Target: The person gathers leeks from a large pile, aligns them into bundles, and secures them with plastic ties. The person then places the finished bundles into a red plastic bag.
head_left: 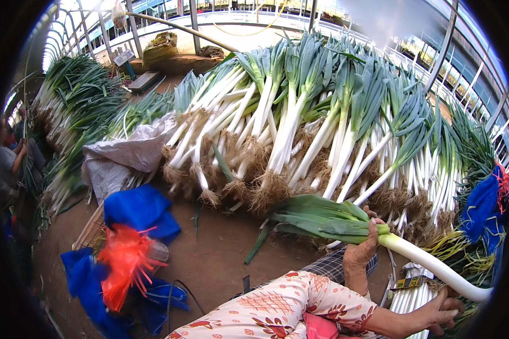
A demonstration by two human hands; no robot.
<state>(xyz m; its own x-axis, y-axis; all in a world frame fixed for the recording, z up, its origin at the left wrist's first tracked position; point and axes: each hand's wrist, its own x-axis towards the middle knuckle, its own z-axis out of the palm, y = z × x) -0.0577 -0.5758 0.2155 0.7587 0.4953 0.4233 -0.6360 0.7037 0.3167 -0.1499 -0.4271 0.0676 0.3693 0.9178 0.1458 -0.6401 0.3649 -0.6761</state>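
My left hand is closed around a large leek where its green leaves meet the white shaft. The leek lies across the view, leaves to the left and white end to the right. Close under that white end is my right hand, with its fingers apart and slightly bent. I see nothing gripped in it. Beneath the hands are white leek shafts lying side by side, with a yellow-and-black printed strip above them. A floral sleeve covers part of my arms.
Ahead lies a long heap of rooted leeks. On the left are another leek heap, a pale woven sack, blue cloth, red plastic strips and a person. A platform scale stands behind.
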